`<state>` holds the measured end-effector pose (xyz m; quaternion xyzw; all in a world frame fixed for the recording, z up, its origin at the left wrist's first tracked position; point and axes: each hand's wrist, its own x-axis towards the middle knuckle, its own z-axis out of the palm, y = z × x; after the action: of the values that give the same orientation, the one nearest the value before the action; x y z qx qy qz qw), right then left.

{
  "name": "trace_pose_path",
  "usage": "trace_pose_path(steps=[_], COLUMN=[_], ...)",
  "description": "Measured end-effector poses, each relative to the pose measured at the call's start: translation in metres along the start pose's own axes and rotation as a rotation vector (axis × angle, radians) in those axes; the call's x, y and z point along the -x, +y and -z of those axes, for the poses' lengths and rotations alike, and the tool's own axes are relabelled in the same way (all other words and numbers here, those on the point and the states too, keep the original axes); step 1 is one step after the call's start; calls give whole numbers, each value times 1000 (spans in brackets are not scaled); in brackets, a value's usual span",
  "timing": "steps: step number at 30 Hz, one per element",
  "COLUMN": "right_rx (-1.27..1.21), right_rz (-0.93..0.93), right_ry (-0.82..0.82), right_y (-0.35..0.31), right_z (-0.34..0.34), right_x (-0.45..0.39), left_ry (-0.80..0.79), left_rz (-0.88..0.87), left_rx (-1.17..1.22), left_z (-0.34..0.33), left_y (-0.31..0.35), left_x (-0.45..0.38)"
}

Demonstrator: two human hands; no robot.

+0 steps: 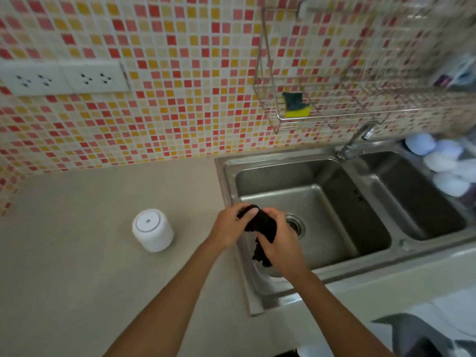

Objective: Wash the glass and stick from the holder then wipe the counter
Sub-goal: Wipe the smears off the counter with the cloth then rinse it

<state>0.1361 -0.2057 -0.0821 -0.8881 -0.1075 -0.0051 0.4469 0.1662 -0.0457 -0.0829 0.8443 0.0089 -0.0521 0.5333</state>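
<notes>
Both my hands grip a dark cloth (262, 228) over the left edge of the left sink basin (322, 220). My left hand (229, 228) holds its upper end and my right hand (280, 243) is closed around the middle, with a loose tail hanging below. The beige counter (90, 253) spreads to the left of the sink. A wire holder (309, 117) hangs on the tiled wall above the sink, with a yellow and green sponge (296, 104) in it. I see no glass or stick.
A white round container (153, 229) stands on the counter left of my hands. The faucet (355, 143) reaches over the divider of the double sink. White bowls (443, 166) are stacked at the far right. Wall sockets (64, 78) sit at the upper left. A grey towel (417, 333) lies at the lower right.
</notes>
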Motion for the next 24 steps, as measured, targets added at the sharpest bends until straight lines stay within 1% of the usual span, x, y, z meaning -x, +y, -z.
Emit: trace_pose_path(steps=[1, 3, 4, 6, 9, 11, 14, 16, 18, 21, 23, 24], right_rx=[-6, -21, -39, -105, -224, -193, -36, 1, 21, -21, -78, -120], right_rz=[20, 49, 52, 45, 80, 108, 196, 240, 301, 347, 356, 350], right_ry=[22, 43, 19, -90, -182, -234, -259, -277, -255, -172, -133, -125], right_y=[3, 12, 17, 28, 48, 57, 65, 63, 55, 33, 20, 15], right_z=[10, 32, 43, 66, 107, 136, 179, 206, 235, 280, 305, 315], right_x=[-3, -9, -12, -20, -41, -59, -87, -105, -122, -145, -163, -174], left_ry=[-39, -64, -74, -113, -204, -211, -111, -30, 55, 200, 244, 262], left_rz=[-2, -47, -71, -135, -248, -310, -362, -403, -429, -396, -381, -389], left_rx=[6, -17, -13, -23, -211, -363, -456, -458, -464, -370, -281, -277], left_z=[-3, -11, -14, -22, -38, -51, -65, -66, -61, -47, -40, -37], left_y=[10, 28, 38, 63, 101, 125, 160, 184, 207, 240, 261, 271], left_x=[-8, -21, -26, -33, -44, -52, -64, -71, -78, -87, -96, -102])
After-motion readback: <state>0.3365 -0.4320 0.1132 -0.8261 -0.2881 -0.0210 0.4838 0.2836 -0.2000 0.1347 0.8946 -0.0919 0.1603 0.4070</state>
